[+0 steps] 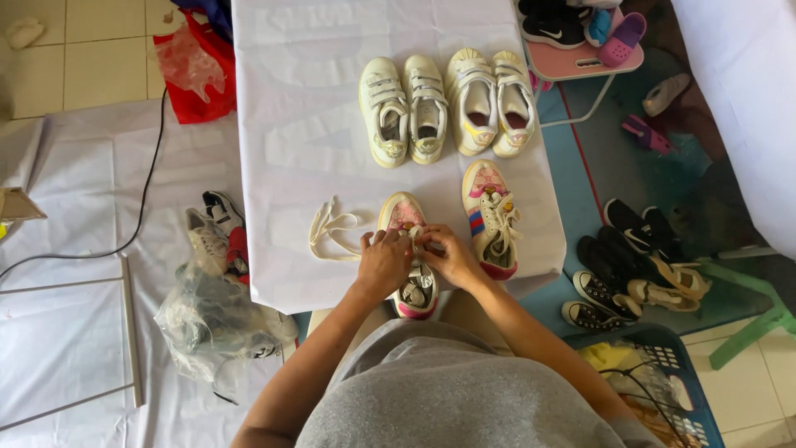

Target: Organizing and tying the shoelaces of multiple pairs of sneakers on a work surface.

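Lower centre of frame: left hand (383, 262) and right hand (448, 255), fingers curled, pinch the laces of a pink sneaker (410, 257) on the white table (290, 124). Loose lace (330, 228) lies just left.

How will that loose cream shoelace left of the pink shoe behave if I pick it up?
The loose shoelace lies in slack loops on the white tablecloth, so it is probably floppy and will dangle. It looks thin and flat, likely very light, and may snag or drag when lifted.
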